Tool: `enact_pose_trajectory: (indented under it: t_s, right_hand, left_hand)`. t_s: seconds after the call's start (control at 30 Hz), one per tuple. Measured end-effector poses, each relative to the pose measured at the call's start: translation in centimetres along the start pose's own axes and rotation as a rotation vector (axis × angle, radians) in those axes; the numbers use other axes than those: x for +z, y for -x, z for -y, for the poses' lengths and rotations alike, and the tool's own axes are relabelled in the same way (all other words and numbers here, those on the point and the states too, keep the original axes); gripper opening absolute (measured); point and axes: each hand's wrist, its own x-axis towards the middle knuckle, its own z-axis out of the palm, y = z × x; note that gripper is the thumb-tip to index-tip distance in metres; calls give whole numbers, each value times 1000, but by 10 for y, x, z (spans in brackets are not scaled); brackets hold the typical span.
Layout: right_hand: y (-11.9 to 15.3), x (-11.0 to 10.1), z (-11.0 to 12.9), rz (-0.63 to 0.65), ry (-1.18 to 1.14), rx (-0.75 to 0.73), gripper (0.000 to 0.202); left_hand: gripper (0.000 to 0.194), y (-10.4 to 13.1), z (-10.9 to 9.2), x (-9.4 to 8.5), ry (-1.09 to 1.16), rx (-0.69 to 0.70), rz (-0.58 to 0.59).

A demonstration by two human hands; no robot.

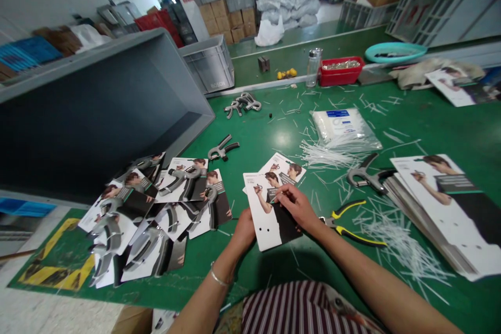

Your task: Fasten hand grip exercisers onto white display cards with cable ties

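My left hand [245, 227] grips the lower left edge of a printed backing card [271, 222], its fingers mostly hidden behind the card. The card is tilted toward me and has small dark holes near its bottom. Over its front, my right hand [296, 207] is closed in a pinch; whatever is between the fingertips is too small to make out. Another printed card [291, 164] lies behind the held one. Right of my right wrist are yellow-and-black cutting pliers [344, 222]. A grey-and-black hand grip [223, 148] lies beyond my left hand.
Hand grips on cards [172, 219] are heaped at left before a tipped grey crate [117, 109]. At right are a card stack [450, 209], another hand grip [368, 173] and loose white cable ties [407, 245]. Farther back are a cable-tie bag [344, 128] and a red bin [340, 77].
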Motion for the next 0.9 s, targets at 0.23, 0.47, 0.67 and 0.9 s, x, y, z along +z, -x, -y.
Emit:
enact_pose_trajectory:
  t_s: [0.23,0.47,0.67,0.9]
  right_hand:
    - [1,0,0,2,-28,13,16]
    - [1,1,2,7,-22,-2,15]
    - [0,-1,2,-17,-75,24,13]
    - [-1,-4,1,8,308,-267,18]
  left_hand:
    - [44,9,8,8,231,-112,-19]
    - [34,11,4,4,84,-25,-33]
    - [25,7,-4,10,12,14,-106]
    - [29,-11,0,14,-96,216,-135]
